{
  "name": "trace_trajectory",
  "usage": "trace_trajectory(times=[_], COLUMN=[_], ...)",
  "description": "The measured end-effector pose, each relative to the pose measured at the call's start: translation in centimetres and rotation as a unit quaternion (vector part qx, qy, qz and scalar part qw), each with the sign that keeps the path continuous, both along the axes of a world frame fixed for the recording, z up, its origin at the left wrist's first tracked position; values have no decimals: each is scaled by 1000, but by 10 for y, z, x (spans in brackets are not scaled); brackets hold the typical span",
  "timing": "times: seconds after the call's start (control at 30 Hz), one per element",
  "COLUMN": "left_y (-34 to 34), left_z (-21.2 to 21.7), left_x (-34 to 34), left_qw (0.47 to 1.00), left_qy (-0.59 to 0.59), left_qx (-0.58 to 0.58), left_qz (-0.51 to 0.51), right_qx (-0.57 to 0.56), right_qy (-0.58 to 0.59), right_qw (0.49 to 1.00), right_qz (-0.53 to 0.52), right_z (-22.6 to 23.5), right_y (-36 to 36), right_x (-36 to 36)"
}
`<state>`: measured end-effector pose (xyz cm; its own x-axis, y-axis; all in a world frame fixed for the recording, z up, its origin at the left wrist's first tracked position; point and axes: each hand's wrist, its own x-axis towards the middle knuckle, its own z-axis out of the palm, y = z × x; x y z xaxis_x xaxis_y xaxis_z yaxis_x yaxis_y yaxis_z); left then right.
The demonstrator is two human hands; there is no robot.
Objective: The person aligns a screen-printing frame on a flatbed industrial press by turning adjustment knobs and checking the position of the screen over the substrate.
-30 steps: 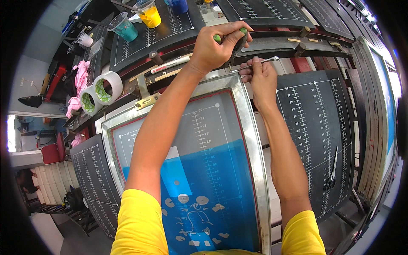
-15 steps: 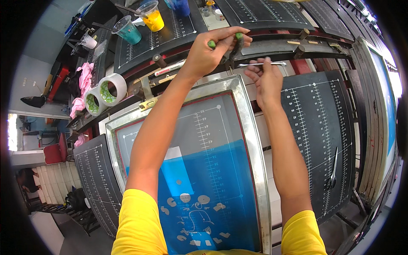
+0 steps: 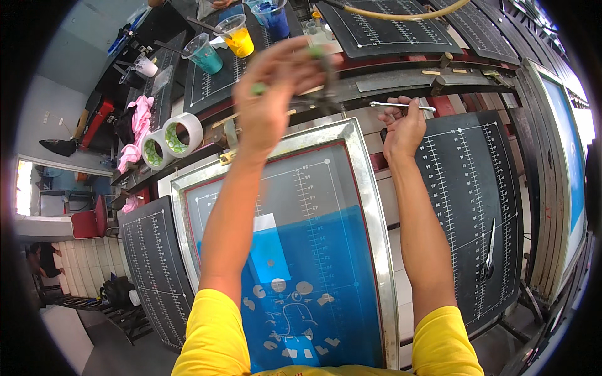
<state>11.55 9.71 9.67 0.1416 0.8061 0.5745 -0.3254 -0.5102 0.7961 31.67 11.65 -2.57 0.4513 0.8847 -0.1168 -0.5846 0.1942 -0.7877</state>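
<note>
My left hand (image 3: 266, 103), smeared by motion, is closed around a dark tool with green ends (image 3: 328, 84), raised above the far edge of a metal-framed printing screen (image 3: 370, 207). The tool's exact kind is blurred. On the right, my right hand (image 3: 404, 133) pinches a slim silver wrench (image 3: 380, 104) lying crosswise between thumb and fingers, beyond the screen's far right corner. The screen's mesh is blue toward me, with pale cut-out shapes, and clear grey farther off.
Black ruled boards (image 3: 467, 188) flank the screen; scissors (image 3: 491, 250) lie on the right one. White tape rolls (image 3: 182, 135) stand at left on the rail. Cups of teal (image 3: 205, 56), yellow (image 3: 239, 42) and blue ink (image 3: 274, 25) sit farther back. Another framed screen (image 3: 552, 188) leans at right.
My left hand has swung left and a little toward me, carrying the green-ended tool off the rail area. My right hand has shifted slightly right and nearer with the wrench. The view has tilted slightly.
</note>
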Motion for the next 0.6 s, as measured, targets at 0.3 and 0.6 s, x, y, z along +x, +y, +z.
trace_trajectory(times=[0.3,0.6], left_y=[-229,-517], left_z=[43,8], left_x=[-207,-296], left_qw=[937,744], left_qy=[38,139], left_qx=[-166,-446], left_qz=[305,478], right_qx=[49,-51], right_qy=[121,91], right_qw=[991,984], right_qz=[35,147], right_z=[-30,5], right_y=[14,-9], right_x=[23,52])
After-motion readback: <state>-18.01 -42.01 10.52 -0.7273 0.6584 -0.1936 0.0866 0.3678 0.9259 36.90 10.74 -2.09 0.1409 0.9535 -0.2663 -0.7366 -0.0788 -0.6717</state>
